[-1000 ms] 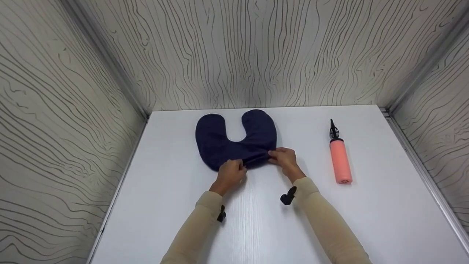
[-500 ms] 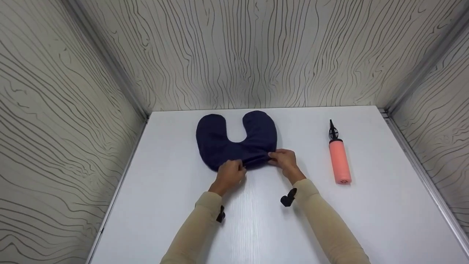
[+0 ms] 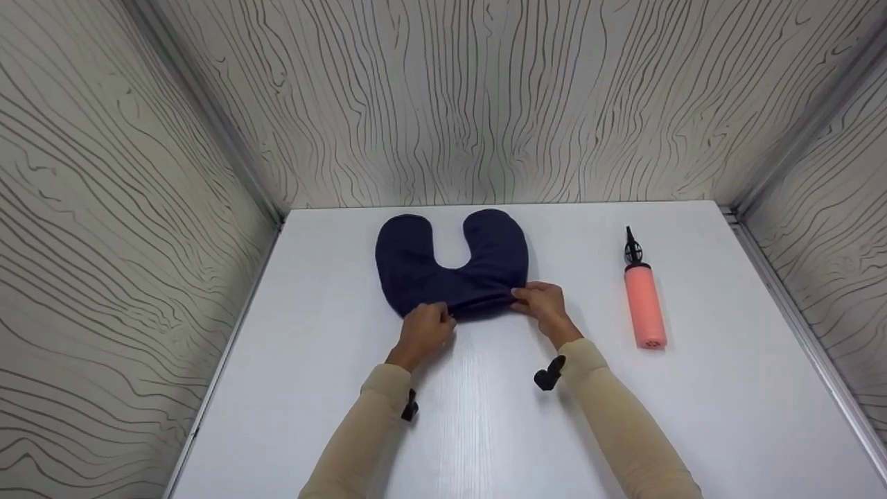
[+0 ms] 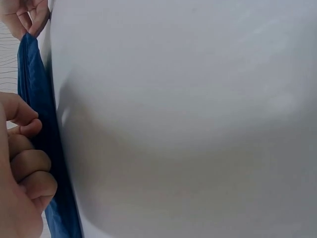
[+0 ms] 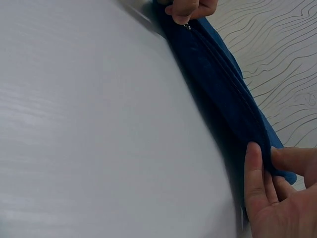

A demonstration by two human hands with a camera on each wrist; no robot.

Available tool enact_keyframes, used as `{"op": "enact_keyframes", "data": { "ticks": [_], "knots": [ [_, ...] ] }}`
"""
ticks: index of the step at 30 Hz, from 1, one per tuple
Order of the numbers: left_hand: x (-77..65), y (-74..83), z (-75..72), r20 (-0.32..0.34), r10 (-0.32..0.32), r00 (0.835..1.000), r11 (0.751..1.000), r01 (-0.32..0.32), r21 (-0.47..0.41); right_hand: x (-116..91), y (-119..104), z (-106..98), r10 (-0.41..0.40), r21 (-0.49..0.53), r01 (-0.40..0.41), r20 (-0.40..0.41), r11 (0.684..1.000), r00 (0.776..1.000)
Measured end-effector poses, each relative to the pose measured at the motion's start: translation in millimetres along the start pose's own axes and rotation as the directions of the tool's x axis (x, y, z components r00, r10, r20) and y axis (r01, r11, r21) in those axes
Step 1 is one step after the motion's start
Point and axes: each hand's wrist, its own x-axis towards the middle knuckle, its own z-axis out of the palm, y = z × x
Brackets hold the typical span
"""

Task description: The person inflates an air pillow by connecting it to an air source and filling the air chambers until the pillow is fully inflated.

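Note:
A navy U-shaped neck pillow (image 3: 443,287) lies on the white table with its arms toward the back wall. Along its near edge runs a zipper (image 5: 233,82), best seen in the right wrist view. My left hand (image 3: 424,331) pinches at the small metal zipper slider (image 5: 186,26), its fingers curled; the pull itself is hidden by them. At the right end of the same edge, my right hand (image 3: 544,305) pinches the fabric between thumb and fingers. The left wrist view shows the blue fabric (image 4: 37,79) stretched between both hands.
An orange hand pump (image 3: 644,305) with a black nozzle lies to the right of the pillow. The white table (image 3: 312,388) is bounded by wood-grain patterned walls (image 3: 443,104) at the back and both sides.
My left hand has slid a little to the left along the pillow's near edge. My right hand keeps its pinch at the right end.

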Motion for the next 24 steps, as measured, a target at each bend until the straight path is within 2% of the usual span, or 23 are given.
{"op": "enact_keyframes", "data": {
  "ticks": [11,24],
  "knots": [
    [-1.2,-2.5,-3.1,-0.011,0.021,1.0,1.0,-0.021,0.008,-1,-2,-1,0.007,-0.011,-0.007,0.008,1.0,1.0],
    [-4.9,-10.5,-7.6,-0.023,-0.007,1.0,1.0,0.007,-0.008,-1,-1,-1,-0.005,-0.006,0.005,0.006,1.0,1.0]
  ]
}}
